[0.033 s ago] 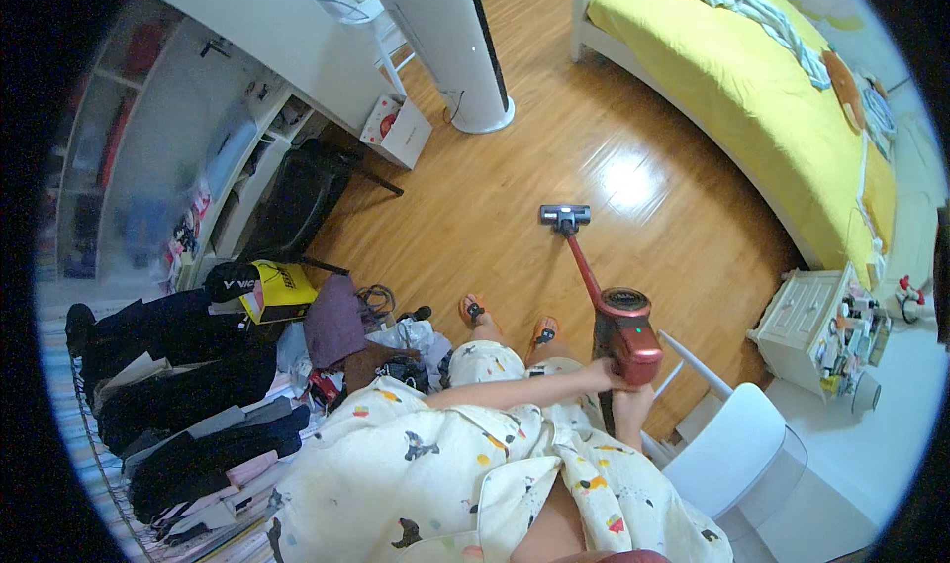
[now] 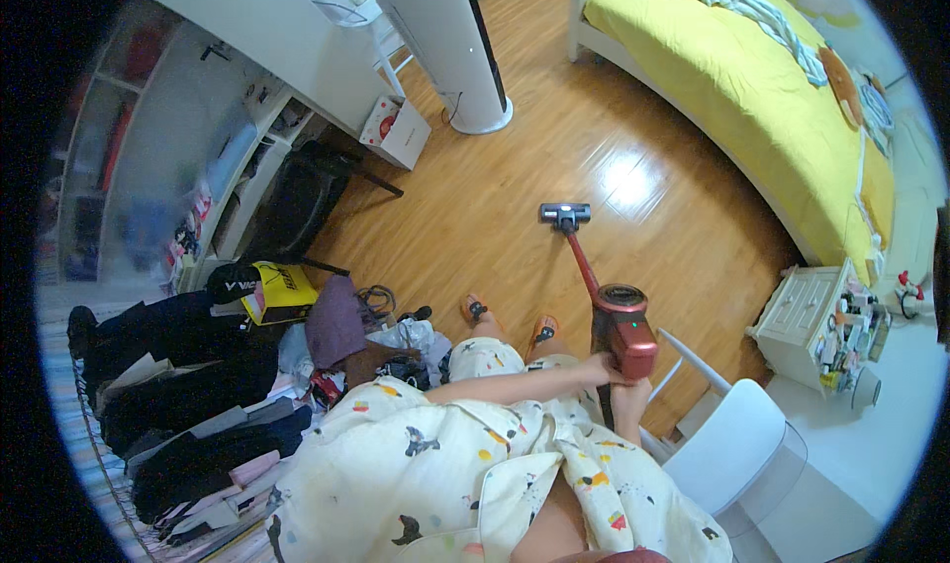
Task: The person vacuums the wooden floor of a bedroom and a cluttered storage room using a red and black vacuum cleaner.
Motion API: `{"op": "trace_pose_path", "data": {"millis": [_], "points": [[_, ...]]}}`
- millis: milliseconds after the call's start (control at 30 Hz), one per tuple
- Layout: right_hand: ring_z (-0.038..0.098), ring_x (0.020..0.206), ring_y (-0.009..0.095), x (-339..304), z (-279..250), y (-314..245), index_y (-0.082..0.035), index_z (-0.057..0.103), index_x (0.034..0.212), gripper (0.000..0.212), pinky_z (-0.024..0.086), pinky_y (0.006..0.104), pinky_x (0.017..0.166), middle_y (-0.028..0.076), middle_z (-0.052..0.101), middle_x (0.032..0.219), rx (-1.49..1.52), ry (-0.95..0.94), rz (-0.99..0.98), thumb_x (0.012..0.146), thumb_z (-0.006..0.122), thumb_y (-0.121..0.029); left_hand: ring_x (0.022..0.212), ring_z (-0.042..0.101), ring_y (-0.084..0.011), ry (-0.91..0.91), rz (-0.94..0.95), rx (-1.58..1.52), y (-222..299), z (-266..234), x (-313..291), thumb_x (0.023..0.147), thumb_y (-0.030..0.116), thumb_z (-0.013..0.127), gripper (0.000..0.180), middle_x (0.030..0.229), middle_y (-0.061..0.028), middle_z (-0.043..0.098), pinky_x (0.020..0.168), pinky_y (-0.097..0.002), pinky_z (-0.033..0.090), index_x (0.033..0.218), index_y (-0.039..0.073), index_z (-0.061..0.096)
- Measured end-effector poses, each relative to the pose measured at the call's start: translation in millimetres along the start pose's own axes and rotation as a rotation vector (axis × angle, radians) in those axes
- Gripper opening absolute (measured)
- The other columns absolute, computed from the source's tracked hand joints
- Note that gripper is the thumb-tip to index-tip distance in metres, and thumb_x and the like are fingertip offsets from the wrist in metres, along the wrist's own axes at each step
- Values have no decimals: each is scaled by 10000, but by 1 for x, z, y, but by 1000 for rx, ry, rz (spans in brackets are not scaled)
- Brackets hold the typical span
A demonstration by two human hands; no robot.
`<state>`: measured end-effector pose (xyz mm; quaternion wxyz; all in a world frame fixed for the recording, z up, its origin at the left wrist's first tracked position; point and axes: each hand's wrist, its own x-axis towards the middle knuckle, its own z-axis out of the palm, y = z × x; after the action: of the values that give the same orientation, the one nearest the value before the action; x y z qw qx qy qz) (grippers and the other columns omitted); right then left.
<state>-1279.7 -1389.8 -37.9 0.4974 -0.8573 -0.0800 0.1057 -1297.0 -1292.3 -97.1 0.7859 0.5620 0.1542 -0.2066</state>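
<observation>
A red and black cordless stick vacuum [image 2: 631, 345] slants away from my body. Its red tube runs down to a dark floor head [image 2: 564, 217] resting on the wooden floor. My right hand [image 2: 630, 395] is closed around the handle, behind the red motor body. Beside it, my left hand [image 2: 600, 370] is also closed on the vacuum, its forearm crossing in front of my patterned clothing. The vacuum's body hides part of the fingers of both hands. A small green light shows on top of the vacuum.
A bed with a yellow sheet [image 2: 712, 98] stands far right, a white nightstand [image 2: 802, 311] nearer. A white chair [image 2: 727, 444] is close at my right. A white column-shaped appliance [image 2: 445, 48], a box [image 2: 401, 138] and a black chair [image 2: 297, 202] stand left; bags [image 2: 336, 321] and clothes lie near my feet.
The red motor body and both hands have shifted very slightly up in the picture. The floor head stays in nearly the same spot.
</observation>
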Motion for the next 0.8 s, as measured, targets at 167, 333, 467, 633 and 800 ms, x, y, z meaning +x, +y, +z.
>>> {"op": "trace_pose_path", "data": {"millis": [167,333,467,633,800], "points": [[577,674,339,12,11,12,-5,576,806,218,435,369,559,206,569,668,-14,-145,44,636,603,-140,872,521,-150,101,-106,-156,3,-11,-2,594,311,727,496,956,-68,572,773,-289,410,986,58,556],[580,654,318,31,43,-10,-2,570,787,200,434,351,548,202,569,664,-15,-195,1,637,613,-126,878,509,-144,189,-237,-195,12,-48,-13,599,319,725,521,969,-58,560,762,-298,414,1015,70,536],[587,639,251,65,96,-11,-8,574,783,174,433,321,557,163,590,683,103,-254,43,646,603,-112,882,499,-140,245,-324,-256,35,-97,-8,603,326,723,541,979,-50,550,753,-305,417,1039,80,520],[562,635,179,128,159,2,-6,551,812,168,429,309,560,130,583,675,51,-186,19,671,558,-97,838,508,-137,252,77,74,79,-170,29,581,337,733,530,947,-61,563,733,-296,416,1003,76,547],[485,565,81,194,199,-74,-7,531,751,88,374,234,465,33,544,647,191,-220,224,677,514,-52,810,534,-141,249,-25,147,188,-232,26,602,398,693,528,877,-60,593,763,-265,399,961,25,582]]}}
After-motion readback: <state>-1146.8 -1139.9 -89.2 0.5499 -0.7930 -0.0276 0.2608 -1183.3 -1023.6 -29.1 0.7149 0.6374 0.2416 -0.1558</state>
